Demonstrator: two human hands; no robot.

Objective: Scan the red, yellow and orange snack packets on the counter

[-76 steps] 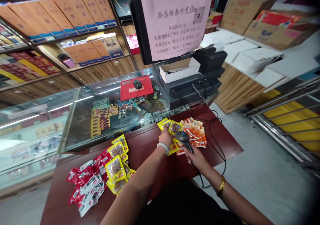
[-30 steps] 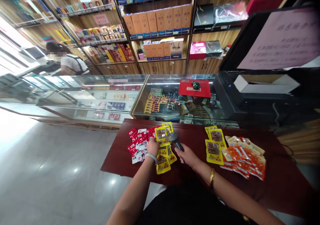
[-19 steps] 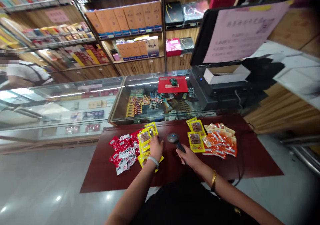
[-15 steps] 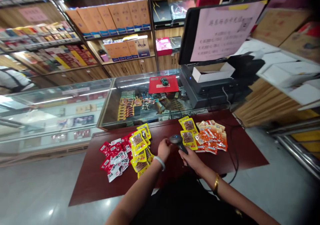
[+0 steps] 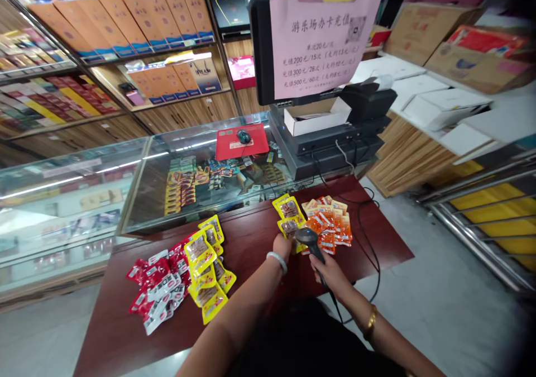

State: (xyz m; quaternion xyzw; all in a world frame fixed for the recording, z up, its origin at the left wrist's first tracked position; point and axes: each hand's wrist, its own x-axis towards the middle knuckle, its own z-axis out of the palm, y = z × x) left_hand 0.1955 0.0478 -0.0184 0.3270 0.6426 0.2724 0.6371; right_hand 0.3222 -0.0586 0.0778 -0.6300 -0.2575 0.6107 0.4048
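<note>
My right hand (image 5: 329,269) grips a black barcode scanner (image 5: 307,236) by its handle, head pointing away over the dark red table (image 5: 251,248). My left hand (image 5: 281,247), with a pale bangle on the wrist, is closed on a yellow snack packet (image 5: 290,229) just left of the scanner head. That packet lies at the near end of a small row of yellow packets (image 5: 288,208), beside a heap of orange packets (image 5: 330,220). Further left on the table lie a pile of yellow packets (image 5: 207,268) and a pile of red packets (image 5: 157,282).
The scanner's black cable (image 5: 371,248) loops over the table's right end. Behind the table stands a glass display counter (image 5: 188,170) bearing a red mouse pad (image 5: 255,142), a mouse (image 5: 243,137) and a till screen with a pink notice (image 5: 318,42). Metal rails (image 5: 481,209) stand at right.
My left hand has gone from the left yellow pile across to the right-hand packets, next to the scanner. My view has swung from left back to the right.
</note>
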